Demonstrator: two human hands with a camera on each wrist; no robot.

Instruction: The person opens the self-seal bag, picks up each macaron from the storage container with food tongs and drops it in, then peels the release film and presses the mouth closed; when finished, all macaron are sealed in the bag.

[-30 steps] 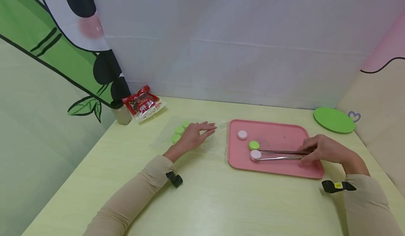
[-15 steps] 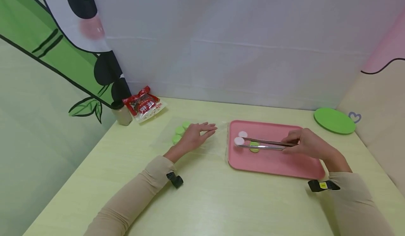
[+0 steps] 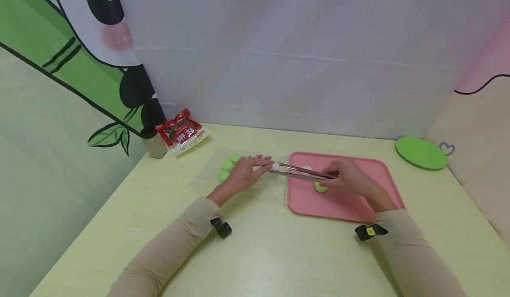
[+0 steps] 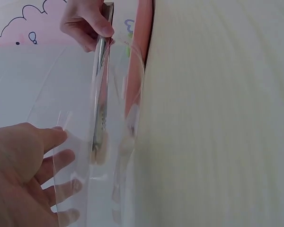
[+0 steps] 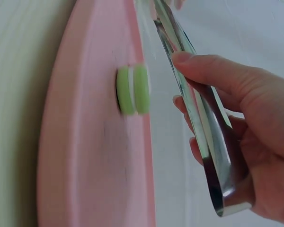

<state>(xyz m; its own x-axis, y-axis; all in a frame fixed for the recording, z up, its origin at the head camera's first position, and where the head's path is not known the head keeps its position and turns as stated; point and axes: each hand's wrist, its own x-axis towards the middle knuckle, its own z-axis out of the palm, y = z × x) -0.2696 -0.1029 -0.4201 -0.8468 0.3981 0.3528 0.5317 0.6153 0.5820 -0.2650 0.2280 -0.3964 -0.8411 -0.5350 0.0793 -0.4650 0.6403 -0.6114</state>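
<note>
A clear plastic bag (image 3: 207, 168) lies on the table with several green macarons (image 3: 227, 164) inside. My left hand (image 3: 245, 173) is at the bag's mouth. In the left wrist view, the fingers (image 4: 61, 161) show through the film, extended and slightly bent, with the film raised around them. My right hand (image 3: 350, 179) grips metal tongs (image 5: 232, 165). Between the tong tips sits a pale pink macaron (image 3: 275, 166), close beside the left fingertips at the bag mouth. On the pink tray (image 3: 304, 202) are a green macaron (image 3: 320, 187) and another pale pink macaron (image 3: 306, 168), partly covered by the tongs.
A red snack packet (image 3: 183, 131) and a dark-lidded jar (image 3: 154, 144) stand at the back left. Far right lies a flat green disc (image 3: 421, 153). A curtain (image 3: 279, 89) hangs along the table's back edge.
My right hand has moved left across the tray, carrying the pale pink macaron in the tongs from the tray to the bag mouth. The left hand has stayed in place.
</note>
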